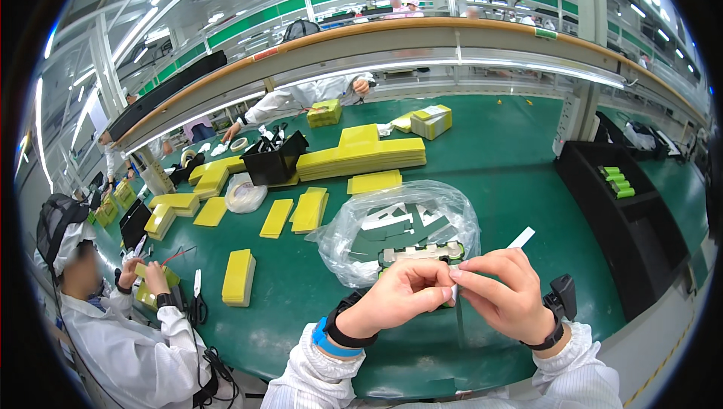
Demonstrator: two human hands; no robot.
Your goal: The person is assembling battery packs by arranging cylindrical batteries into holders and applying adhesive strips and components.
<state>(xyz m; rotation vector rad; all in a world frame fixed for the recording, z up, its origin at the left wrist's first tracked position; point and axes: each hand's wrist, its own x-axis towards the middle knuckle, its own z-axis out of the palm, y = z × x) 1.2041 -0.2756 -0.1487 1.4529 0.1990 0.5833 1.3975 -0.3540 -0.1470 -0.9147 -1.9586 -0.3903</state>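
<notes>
- Green bench (497, 175) in a factory hall, long shelf rail above, stacks of yellow sheets (360, 154) spread well beyond the hands.
- Left hand (395, 296): fingers curled, thumb and forefinger pinched on the lower end of a thin white strip (520, 239); wristband and blue cuff at the wrist.
- Right hand (504, 292): also pinched on that strip, fingertips touching the left hand's, black strap on the wrist.
- Strip: held between both hands at the meeting fingertips, long axis tilted, running up and to the right past the right hand's knuckles, free end in the air.
- Both hands equally near the strip; neither released.
- Just behind the hands, touching or nearly so: a battery pack (422, 253) with a pale top, lying crosswise; cannot tell whether any finger rests on it.
- Beyond that, a clear plastic bag (399, 221) of grey-green cut pieces.
- Far to the right of the right hand: a black tray (633, 221) with green cells (616, 181).
- Left of the left hand, well apart: a co-worker's hands (143, 277) over a yellow part; scissors (197, 292) beside.
</notes>
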